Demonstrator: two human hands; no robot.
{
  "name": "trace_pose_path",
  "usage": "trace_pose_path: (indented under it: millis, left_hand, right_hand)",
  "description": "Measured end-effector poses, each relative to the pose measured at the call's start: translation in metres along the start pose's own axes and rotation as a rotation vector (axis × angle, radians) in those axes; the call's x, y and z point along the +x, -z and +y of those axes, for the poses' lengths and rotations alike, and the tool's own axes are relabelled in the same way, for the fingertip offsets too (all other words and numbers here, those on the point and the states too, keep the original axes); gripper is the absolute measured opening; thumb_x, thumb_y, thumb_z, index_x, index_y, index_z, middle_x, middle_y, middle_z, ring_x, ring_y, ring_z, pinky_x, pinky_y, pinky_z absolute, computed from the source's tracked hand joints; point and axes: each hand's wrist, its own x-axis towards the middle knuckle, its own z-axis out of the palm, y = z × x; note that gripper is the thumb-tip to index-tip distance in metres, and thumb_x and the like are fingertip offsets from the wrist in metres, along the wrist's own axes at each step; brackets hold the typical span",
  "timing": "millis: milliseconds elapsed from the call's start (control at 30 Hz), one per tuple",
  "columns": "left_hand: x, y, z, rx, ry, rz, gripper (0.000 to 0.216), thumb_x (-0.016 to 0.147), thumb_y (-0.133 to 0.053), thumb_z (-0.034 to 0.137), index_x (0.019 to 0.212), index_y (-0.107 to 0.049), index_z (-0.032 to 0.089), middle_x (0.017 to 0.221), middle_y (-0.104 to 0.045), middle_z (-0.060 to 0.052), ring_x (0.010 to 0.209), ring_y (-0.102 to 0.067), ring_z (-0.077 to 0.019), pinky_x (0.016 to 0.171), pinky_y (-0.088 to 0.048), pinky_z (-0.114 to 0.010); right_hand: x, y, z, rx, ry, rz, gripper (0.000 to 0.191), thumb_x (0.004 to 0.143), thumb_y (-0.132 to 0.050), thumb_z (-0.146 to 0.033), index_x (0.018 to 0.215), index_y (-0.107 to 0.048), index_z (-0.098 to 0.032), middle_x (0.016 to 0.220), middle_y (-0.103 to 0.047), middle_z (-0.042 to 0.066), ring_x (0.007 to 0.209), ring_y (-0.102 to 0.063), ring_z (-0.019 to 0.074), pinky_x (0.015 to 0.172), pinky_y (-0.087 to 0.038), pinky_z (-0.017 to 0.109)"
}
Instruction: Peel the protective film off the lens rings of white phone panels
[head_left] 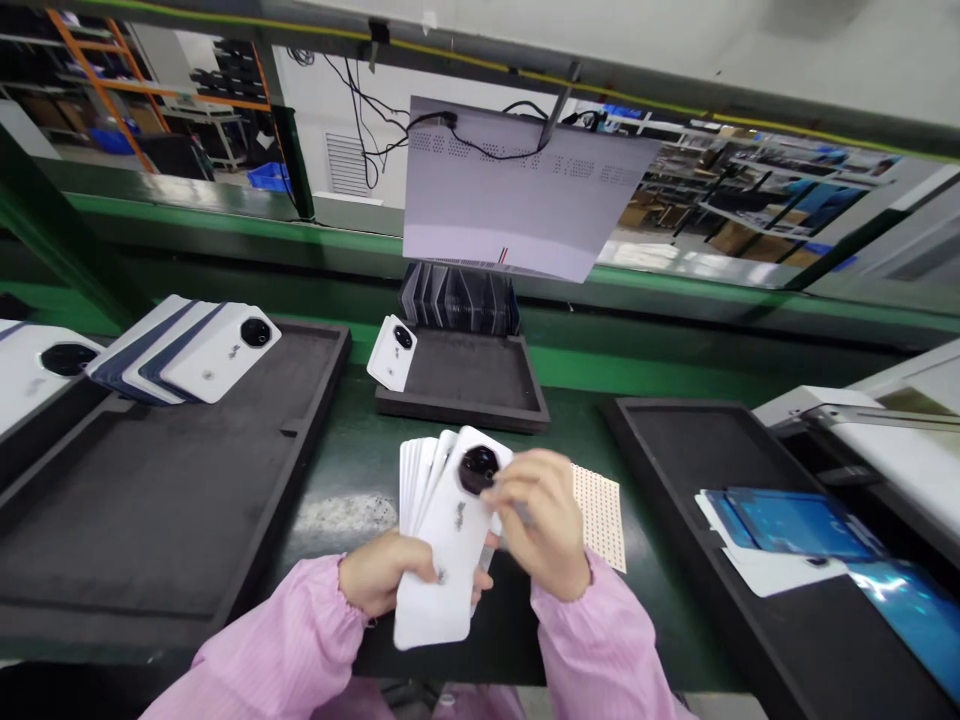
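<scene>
My left hand (390,572) grips a fanned bundle of white phone back covers (436,600), its thumb across the front one. Each cover has a round black camera window near the top. Over the front cover's camera window (477,470), the fingertips of my right hand (544,515) are pinched together and slightly blurred. Whatever they may hold is too small to make out. A cream sheet (600,515) with rows of small dots lies on the green bench just right of that hand, partly hidden by it.
On the left, a dark foam tray (172,510) holds several overlapping white covers (217,350). A smaller tray (480,375) at the back has a white cover (393,353) and a row of dark panels (459,298). Blue-filmed covers (802,525) lie in the right tray (679,440).
</scene>
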Motion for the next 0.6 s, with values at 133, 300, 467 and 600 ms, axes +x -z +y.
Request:
trace_pose_path:
  millis: [133, 300, 467, 600]
  left_hand:
    - [-0.001, 0.003, 0.005, -0.146, -0.087, -0.062, 0.059, 0.051, -0.047, 0.010, 0.109, -0.062, 0.010, 0.090, -0.069, -0.011, 0.084, -0.062, -0.0245, 0.079, -0.044, -0.039]
    - [-0.005, 0.004, 0.006, -0.128, -0.047, -0.168, 0.074, 0.049, -0.048, 0.012, 0.123, -0.050, 0.007, 0.097, -0.067, -0.014, 0.089, -0.060, -0.0275, 0.082, -0.042, -0.043]
    - [-0.005, 0.001, 0.003, -0.036, -0.042, -0.209, 0.077, 0.049, -0.049, 0.011, 0.125, -0.048, 0.007, 0.100, -0.066, -0.016, 0.093, -0.059, -0.0292, 0.081, -0.042, -0.043]
    - [-0.004, -0.004, 0.004, -0.022, -0.057, -0.207, 0.076, 0.049, -0.049, 0.011, 0.125, -0.049, 0.008, 0.101, -0.067, -0.015, 0.094, -0.059, -0.0278, 0.079, -0.044, -0.040]
  right_hand:
    - [-0.006, 0.007, -0.009, 0.653, -0.042, -0.196, 0.021, 0.074, -0.064, -0.008, 0.085, -0.057, -0.025, 0.067, -0.061, -0.001, 0.059, -0.056, 0.0141, 0.053, -0.047, 0.029]
    - [-0.002, 0.017, 0.002, 0.823, -0.394, 0.136, 0.021, 0.073, -0.069, -0.017, 0.087, -0.056, -0.025, 0.066, -0.061, -0.004, 0.054, -0.055, 0.0102, 0.050, -0.044, 0.024]
    - [0.005, 0.021, 0.007, 0.770, -0.473, 0.340, 0.026, 0.069, -0.072, -0.022, 0.088, -0.056, -0.025, 0.064, -0.062, -0.004, 0.052, -0.054, 0.0094, 0.050, -0.044, 0.023]
    - [0.006, 0.023, 0.006, 0.744, -0.487, 0.397, 0.027, 0.067, -0.072, -0.021, 0.089, -0.056, -0.027, 0.065, -0.062, -0.005, 0.053, -0.053, 0.0091, 0.053, -0.046, 0.024]
